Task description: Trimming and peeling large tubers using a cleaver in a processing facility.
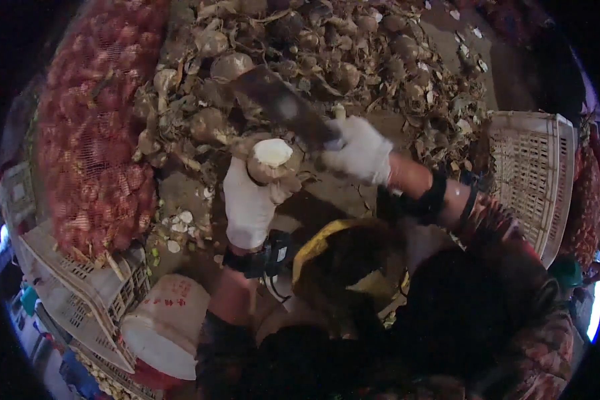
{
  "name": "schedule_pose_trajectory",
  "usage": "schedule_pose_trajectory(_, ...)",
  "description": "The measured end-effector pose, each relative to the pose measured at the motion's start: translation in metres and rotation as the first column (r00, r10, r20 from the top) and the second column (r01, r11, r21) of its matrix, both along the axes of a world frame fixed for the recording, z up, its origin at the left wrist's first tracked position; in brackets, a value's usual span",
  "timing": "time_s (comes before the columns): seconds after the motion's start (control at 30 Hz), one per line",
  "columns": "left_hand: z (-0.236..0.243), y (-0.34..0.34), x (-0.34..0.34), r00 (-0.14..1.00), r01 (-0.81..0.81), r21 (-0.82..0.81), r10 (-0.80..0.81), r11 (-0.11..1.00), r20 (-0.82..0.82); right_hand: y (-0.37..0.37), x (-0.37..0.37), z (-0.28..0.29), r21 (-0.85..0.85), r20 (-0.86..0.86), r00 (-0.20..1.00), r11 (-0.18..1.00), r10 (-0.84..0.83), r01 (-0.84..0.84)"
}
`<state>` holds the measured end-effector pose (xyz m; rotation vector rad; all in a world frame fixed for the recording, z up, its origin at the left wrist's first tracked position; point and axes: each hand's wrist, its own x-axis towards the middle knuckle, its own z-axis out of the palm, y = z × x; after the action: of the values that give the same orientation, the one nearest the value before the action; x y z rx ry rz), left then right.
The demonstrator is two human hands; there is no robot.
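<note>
My left hand [248, 203], in a white glove, is closed around a brown, rough-skinned corm that looks like taro [268, 175]. Its upper face is cut flat and shows white flesh. In my right hand [360, 150], also gloved in white, is the handle of a broad dark cleaver [283, 107]. The blade points up and to the left, above and beyond the corm, apart from the white face. Behind both hands spreads a heap of uncut brown corms [210, 123] with dry roots and husks.
On the left stands a tall red mesh sack [100, 140] filled with roundish produce. Pale plastic crates are at the right [530, 173] and lower left [80, 280]. A white bucket [167, 320] lies tilted near my left forearm. A yellow-rimmed container [313, 243] sits between my arms.
</note>
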<state>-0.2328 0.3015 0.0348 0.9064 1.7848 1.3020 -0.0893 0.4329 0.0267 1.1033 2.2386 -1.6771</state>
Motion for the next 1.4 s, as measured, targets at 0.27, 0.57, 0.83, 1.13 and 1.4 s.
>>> schedule_pose_trajectory(0.27,-0.033,-0.039,-0.013,0.772,-0.161,-0.127,0.205,0.979,0.601,-0.021,-0.023,0.031,0.189,-0.366,0.92,0.956,-0.142,0.223)
schedule_pose_trajectory(0.57,-0.043,-0.065,0.014,0.823,-0.137,-0.202,0.224,0.97,0.522,-0.019,0.038,-0.054,0.343,0.085,0.948,0.884,0.308,-0.318)
schedule_pose_trajectory(0.83,-0.011,-0.018,-0.026,0.73,-0.305,-0.076,0.284,0.949,0.621,0.013,-0.016,-0.005,0.474,-0.098,0.983,0.875,0.158,-0.094)
schedule_pose_trajectory(1.13,0.012,0.001,-0.053,0.819,0.183,-0.558,-0.439,0.81,-0.369,0.019,0.023,-0.017,0.343,0.19,0.979,0.929,0.073,-0.137)
schedule_pose_trajectory(1.4,-0.047,0.032,-0.087,0.798,-0.291,-0.556,-0.123,0.779,-0.591,0.0,0.008,-0.037,0.316,0.06,0.996,0.945,0.068,-0.084)
